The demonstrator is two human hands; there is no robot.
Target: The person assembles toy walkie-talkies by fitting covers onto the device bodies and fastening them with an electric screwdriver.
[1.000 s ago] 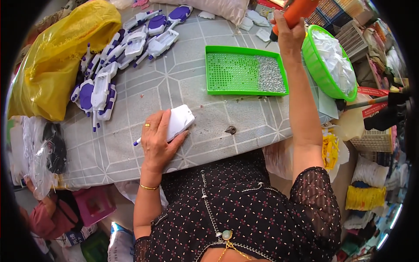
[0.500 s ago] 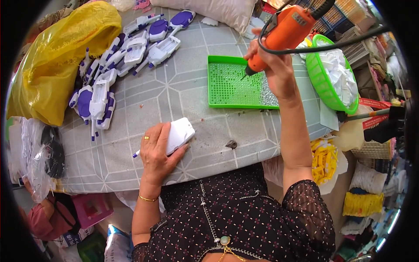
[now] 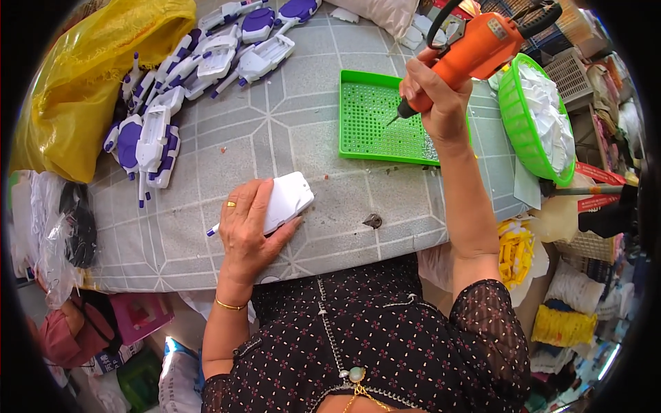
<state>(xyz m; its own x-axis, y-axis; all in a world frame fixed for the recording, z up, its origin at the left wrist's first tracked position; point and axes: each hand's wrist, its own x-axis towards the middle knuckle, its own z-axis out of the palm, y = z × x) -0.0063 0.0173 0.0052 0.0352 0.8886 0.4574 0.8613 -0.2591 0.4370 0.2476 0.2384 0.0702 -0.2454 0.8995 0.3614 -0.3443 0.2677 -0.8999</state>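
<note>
My left hand (image 3: 244, 224) is closed round a white plastic casing (image 3: 290, 196) lying on the table; a thin piece with a purple tip sticks out on the far side of the hand. My right hand (image 3: 444, 103) grips an orange electric screwdriver (image 3: 475, 55), its thin bit slanting down to the left. That bit hangs over a green perforated tray (image 3: 344, 113), apart from the casing. Small silvery screws (image 3: 428, 146) lie at the tray's right end, partly hidden by my wrist.
White-and-purple plastic assemblies (image 3: 153, 141) are heaped at the left beside a yellow sack (image 3: 55, 103). A green basket (image 3: 513, 110) of white pieces stands right. A small dark scrap (image 3: 372, 220) lies near the table edge. Yellow pieces (image 3: 516, 255) sit below it at right. Another person's arm shows lower left.
The screwdriver has come slightly toward me over the tray and tilts more. My left hand stays on the casing. The whole view has shifted a little.
</note>
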